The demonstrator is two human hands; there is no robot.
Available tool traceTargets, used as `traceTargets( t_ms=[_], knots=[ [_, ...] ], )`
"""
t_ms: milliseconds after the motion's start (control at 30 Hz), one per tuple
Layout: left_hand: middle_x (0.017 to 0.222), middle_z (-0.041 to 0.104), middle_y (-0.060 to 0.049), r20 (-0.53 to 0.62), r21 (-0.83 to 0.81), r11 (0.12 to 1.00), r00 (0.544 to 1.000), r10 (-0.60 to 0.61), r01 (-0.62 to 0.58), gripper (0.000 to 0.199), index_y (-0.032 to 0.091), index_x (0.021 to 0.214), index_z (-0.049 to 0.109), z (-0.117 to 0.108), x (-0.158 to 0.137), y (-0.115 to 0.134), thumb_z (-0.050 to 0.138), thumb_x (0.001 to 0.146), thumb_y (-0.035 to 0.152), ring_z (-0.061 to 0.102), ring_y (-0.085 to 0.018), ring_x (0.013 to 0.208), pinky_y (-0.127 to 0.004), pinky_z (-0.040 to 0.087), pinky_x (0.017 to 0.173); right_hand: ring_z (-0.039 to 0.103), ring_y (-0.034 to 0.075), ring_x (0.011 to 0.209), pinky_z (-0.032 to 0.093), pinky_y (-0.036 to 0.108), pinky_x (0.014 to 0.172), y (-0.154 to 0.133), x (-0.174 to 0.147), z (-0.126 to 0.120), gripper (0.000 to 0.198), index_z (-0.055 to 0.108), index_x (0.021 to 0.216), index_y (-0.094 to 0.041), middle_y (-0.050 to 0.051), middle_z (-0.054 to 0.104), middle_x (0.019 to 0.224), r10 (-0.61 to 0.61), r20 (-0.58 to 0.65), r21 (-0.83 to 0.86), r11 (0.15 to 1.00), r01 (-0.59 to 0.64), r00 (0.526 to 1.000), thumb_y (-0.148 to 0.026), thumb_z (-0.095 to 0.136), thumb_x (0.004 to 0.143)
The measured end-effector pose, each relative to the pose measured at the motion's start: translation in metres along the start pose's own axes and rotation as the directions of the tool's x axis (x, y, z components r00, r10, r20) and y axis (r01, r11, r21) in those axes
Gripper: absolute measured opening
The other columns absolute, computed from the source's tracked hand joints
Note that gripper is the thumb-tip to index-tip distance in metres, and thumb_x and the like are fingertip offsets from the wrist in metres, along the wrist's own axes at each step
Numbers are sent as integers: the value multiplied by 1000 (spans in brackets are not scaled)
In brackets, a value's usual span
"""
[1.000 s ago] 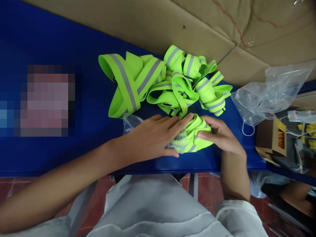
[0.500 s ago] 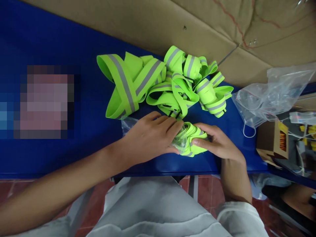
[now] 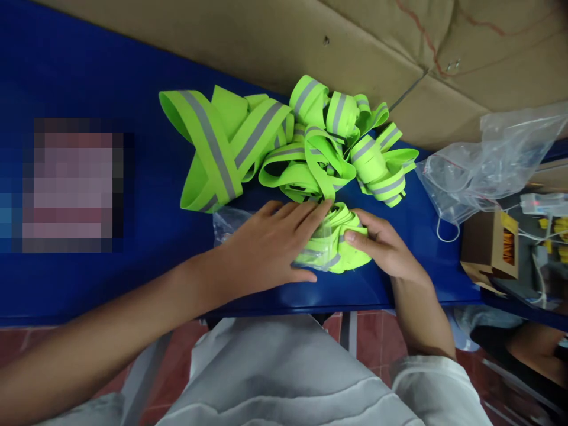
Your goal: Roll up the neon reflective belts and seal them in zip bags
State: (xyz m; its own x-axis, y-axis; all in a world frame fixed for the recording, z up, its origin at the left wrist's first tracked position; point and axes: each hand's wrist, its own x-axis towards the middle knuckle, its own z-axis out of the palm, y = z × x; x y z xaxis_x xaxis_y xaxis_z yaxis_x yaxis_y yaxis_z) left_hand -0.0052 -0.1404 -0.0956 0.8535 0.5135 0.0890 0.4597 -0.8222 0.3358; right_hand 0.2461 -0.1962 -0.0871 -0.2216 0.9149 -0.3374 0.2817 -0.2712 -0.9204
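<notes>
A coiled neon-yellow reflective strap (image 3: 350,254) with a grey stripe lies partly inside a clear plastic bag (image 3: 228,225). My right hand (image 3: 386,245) grips the coil's right side, thumb in front and fingers behind. Stretched over the bag from the left is my left hand (image 3: 275,242), its fingers extended and its thumb apart below. Part of the bag and the coil's left end are hidden beneath that hand. Just beyond both hands, several more reflective straps (image 3: 328,160) sit in a loose heap, some rolled and some looped.
The blue table (image 3: 146,266) extends to the left, where a pixelated patch covers something. A brown padded panel (image 3: 266,47) borders the far side. To the right are more clear bags (image 3: 465,171), a white cord loop and an open cardboard box (image 3: 488,248).
My left hand's fingers have straightened and its thumb has moved away from the bag. More of the coil now shows through the plastic. My right hand keeps its grip.
</notes>
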Motion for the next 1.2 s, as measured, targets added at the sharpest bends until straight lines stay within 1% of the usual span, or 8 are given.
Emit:
traceTargets(
  t_ms=[267, 467, 600, 700, 800, 933, 1100, 1200],
  knots=[
    [137, 68, -18, -44, -18, 1000, 999, -9, 9, 104, 8, 162, 26, 7, 3, 3, 82, 86, 53, 70, -30, 117, -39, 52, 95, 59, 14, 82, 49, 23, 67, 2, -2, 6, 46, 52, 136, -27, 2, 64, 107, -46, 13, -72, 996, 46, 999, -42, 71, 98],
    [125, 75, -13, 47, -126, 990, 997, -65, 70, 105, 15, 162, 29, 4, 7, -1, 87, 82, 51, 73, -28, 112, -34, 52, 97, 50, 12, 64, 42, 23, 58, 1, -6, 2, 30, 58, 113, -25, -5, 58, 74, -48, 31, -82, 995, 51, 998, -40, 75, 94],
    [126, 75, -11, 65, -161, 987, 998, -15, 25, 110, 16, 162, 29, 5, 7, 0, 88, 79, 55, 74, -27, 108, -34, 52, 94, 47, 11, 61, 39, 23, 54, 0, -4, 3, 26, 62, 107, -23, -5, 54, 71, -36, 90, -104, 994, 45, 995, -41, 75, 94],
    [124, 75, -10, 93, -186, 982, 996, 3, 15, 110, 16, 163, 28, 8, 5, 1, 87, 79, 57, 74, -27, 106, -34, 51, 92, 45, 10, 60, 40, 22, 55, 1, -3, 4, 24, 67, 112, -23, -6, 54, 71, -112, 118, -184, 974, 133, 987, -39, 73, 96],
    [134, 71, -11, 114, -211, 977, 993, 28, -3, 108, 17, 164, 23, 9, 3, 2, 83, 83, 56, 72, -27, 111, -34, 50, 95, 54, 11, 64, 47, 24, 61, 2, -4, 6, 30, 70, 122, -22, -2, 68, 81, -208, 112, -279, 932, 232, 972, -38, 71, 97],
    [138, 68, -12, 144, -240, 971, 988, 53, -17, 107, 18, 166, 16, 8, 1, 2, 80, 87, 53, 70, -28, 113, -36, 48, 98, 73, 20, 90, 57, 30, 79, 0, -6, 12, 36, 69, 135, -23, 6, 79, 112, -250, 156, -356, 888, 290, 956, -35, 65, 101],
    [137, 65, -13, 178, -271, 962, 982, 60, -10, 103, 18, 166, 14, 5, 0, 6, 77, 90, 48, 68, -28, 117, -35, 48, 98, 71, 24, 112, 58, 38, 96, -5, -7, 18, 42, 60, 146, -25, 10, 74, 129, -283, 274, -390, 841, 375, 919, -26, 59, 104],
    [146, 60, -16, 137, -237, 970, 987, 82, -47, 106, 17, 166, 12, 4, -1, 8, 78, 90, 50, 64, -30, 127, -37, 47, 105, 69, 24, 117, 57, 39, 100, -2, -6, 20, 42, 60, 145, -27, 9, 72, 133, -299, 274, -383, 838, 389, 914, -24, 60, 103]
  ],
)
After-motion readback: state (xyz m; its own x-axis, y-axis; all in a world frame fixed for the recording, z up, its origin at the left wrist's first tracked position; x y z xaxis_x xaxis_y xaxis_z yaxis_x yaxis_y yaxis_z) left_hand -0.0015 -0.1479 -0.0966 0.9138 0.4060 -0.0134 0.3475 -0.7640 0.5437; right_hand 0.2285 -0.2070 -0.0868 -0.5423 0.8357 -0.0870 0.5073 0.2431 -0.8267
